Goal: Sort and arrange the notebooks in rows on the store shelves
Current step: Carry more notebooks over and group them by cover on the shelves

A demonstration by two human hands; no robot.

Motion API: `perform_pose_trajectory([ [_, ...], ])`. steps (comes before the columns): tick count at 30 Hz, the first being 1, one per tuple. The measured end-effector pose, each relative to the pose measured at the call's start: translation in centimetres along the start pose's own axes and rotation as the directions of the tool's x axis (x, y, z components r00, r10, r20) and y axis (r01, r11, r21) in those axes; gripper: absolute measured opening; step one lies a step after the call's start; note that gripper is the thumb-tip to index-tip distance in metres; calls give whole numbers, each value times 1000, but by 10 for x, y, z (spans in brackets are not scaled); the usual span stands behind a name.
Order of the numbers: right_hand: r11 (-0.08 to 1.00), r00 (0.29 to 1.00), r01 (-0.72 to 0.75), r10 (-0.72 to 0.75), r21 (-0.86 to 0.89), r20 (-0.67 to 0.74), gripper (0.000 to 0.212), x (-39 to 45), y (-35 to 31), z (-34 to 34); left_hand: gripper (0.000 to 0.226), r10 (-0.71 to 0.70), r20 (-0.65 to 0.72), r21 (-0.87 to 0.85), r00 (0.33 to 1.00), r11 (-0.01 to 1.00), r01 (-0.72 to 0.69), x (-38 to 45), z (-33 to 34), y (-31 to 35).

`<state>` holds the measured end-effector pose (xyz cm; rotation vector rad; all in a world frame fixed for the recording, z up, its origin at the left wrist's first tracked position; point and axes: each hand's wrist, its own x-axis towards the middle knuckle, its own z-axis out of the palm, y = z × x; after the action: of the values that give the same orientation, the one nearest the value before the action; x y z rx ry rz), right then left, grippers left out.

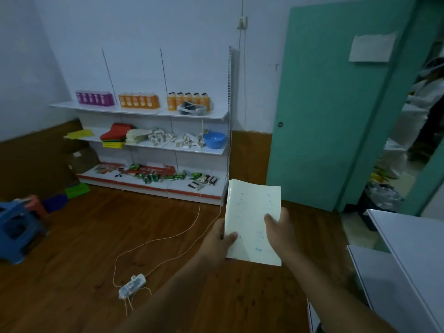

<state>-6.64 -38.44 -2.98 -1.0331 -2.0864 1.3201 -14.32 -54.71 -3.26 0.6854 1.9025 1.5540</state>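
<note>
Both hands [219, 239] gripping notebook [253, 222]

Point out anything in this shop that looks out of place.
A power strip lies on the wooden floor, its cord trailing up to a headset-like device among the bottles. Scissors lie loose on the bottom shelf.

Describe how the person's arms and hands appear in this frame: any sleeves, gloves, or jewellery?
Both forearms are bare as far as the frame shows them, with no sleeve in view. The left hand and right hand wear no gloves. No watch, bracelet or ring shows, though the image is somewhat blurred.
</note>
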Motion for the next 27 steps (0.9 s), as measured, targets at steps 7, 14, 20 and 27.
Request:
perform_pose_trajectory([
  [7, 997, 988, -74, 71, -20, -139, 33, 107, -9, -33, 33, 32, 131, 40, 991, 998, -38, 144, 26, 25],
  [14, 976, 858, -218, 189, -5, -478, 45, 191, 35, -114, 29, 79, 396, 65, 915, 991, -113, 260, 128, 63],
  [20, 942, 647, -324, 288, 87, -706, 37, 152, 80, -233, 33, 132, 674, 18, 727, 981, -195, 269, 274, 82],
  [27, 867, 256, -438, 372, 236, -892, 37, 36, 141, -334, 24, 60, 912, 31, 406, 976, -216, 188, 423, 95],
])
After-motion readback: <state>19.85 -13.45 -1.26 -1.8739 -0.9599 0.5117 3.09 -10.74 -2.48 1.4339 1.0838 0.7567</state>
